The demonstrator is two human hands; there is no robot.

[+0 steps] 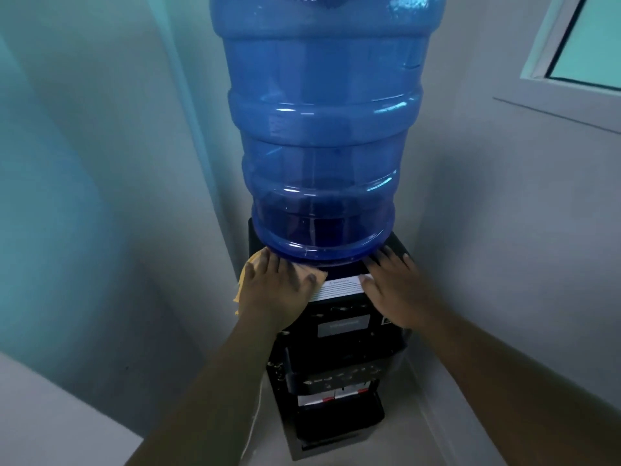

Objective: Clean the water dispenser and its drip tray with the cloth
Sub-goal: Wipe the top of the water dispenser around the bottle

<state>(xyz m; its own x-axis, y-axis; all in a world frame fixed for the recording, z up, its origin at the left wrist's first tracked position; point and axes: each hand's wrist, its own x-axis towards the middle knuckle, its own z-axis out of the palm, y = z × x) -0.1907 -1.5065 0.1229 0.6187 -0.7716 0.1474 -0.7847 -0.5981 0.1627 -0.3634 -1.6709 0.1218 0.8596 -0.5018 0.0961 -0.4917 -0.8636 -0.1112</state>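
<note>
Head view looks down on the big blue bottle [319, 129], which sits neck-down on the black water dispenser [342, 351] in a corner between two pale walls.

Both my hands are on the dispenser's top, just under the bottle's lower rim. My left hand [275, 284] lies flat with fingers spread, pressing the yellow cloth [238, 294] onto the top's left front corner. Part of the cloth hangs over the left edge. My right hand [393, 284] rests flat and relaxed on the right side of the top, holding nothing. I judge it is there to steady the machine.

Between my hands is a white label [341, 287] on the front edge. Far below, under the taps, the drip tray [336, 418] juts out at the front, well apart from the cloth.

I take this to be the step of wiping the top around the bottle's neck. The next move, I think, calls for sliding the cloth along the front edge toward the label, with firm flat pressure. I must not knock the bottle. The front panel, taps and tray look untouched so far.
</note>
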